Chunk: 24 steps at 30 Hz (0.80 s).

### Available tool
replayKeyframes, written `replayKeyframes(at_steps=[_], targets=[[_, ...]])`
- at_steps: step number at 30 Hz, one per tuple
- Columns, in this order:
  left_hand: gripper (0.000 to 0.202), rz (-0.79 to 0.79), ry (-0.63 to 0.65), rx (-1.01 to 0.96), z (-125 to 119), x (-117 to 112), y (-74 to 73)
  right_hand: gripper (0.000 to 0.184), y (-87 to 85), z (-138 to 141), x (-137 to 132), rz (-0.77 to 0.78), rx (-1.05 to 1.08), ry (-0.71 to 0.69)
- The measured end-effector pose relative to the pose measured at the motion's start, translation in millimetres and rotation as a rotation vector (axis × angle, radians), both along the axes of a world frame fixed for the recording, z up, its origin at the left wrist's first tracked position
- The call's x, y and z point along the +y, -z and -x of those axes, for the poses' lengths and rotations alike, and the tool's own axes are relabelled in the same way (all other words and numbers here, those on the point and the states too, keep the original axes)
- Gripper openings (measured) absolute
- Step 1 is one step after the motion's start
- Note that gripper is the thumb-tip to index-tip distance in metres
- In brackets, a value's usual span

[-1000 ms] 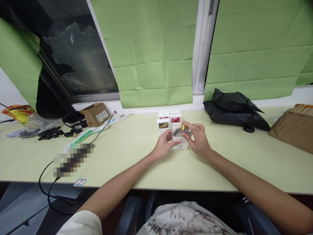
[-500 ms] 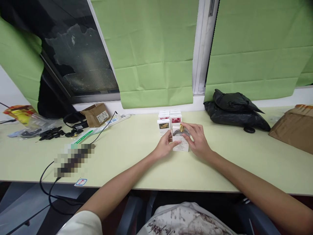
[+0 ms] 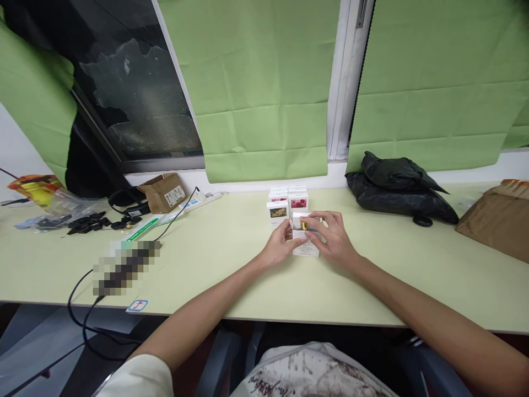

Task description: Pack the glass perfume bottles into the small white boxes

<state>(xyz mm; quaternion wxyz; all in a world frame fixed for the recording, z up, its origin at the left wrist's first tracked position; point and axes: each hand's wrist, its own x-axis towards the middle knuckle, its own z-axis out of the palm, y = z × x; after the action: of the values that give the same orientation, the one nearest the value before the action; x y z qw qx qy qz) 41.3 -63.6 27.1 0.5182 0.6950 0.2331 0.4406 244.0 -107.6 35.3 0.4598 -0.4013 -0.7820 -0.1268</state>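
Steady the white carton (image 3: pixel 306 248) on the counter (image 3: pixel 306 292), gripped by the left hand (image 3: pixel 278 243) near the small boxes (image 3: pixel 278 209); guide the gold cap (image 3: pixel 305 225) straight, pinched in the right hand (image 3: pixel 334 238).

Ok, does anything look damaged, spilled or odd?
The window pane at left has a jagged, pale patch, which looks odd against the dark around it; its cause is unclear. No spill shows around the white box below the gold cap.

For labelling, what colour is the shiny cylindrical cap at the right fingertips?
The cap is gold, head view.
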Motion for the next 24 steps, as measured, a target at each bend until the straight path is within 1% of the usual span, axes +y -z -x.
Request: replayKeyframes(at_steps=[5,10,17,20,24], targets=[[0.054,-0.008,0.008,-0.009,-0.1,0.4,0.2,0.038,2.2,-2.7,0.6,-0.045,0.0,0.002],[0.055,0.006,0.013,0.002,0.6,1.5,2.1,0.039,5.6,-8.2,4.0,-0.091,-0.014,-0.019],[0.052,-0.001,0.021,-0.005,0.3,1.8,1.7,0.036,2.4,-6.2,2.6,-0.077,0.015,-0.032],[0.052,0.006,0.023,-0.013,0.1,1.1,1.2,0.032,2.5,-6.4,2.5,-0.078,0.021,-0.035],[0.051,0.003,0.014,-0.017,-0.4,0.4,0.6,0.022,6.5,-7.0,3.8,-0.063,-0.003,-0.028]])
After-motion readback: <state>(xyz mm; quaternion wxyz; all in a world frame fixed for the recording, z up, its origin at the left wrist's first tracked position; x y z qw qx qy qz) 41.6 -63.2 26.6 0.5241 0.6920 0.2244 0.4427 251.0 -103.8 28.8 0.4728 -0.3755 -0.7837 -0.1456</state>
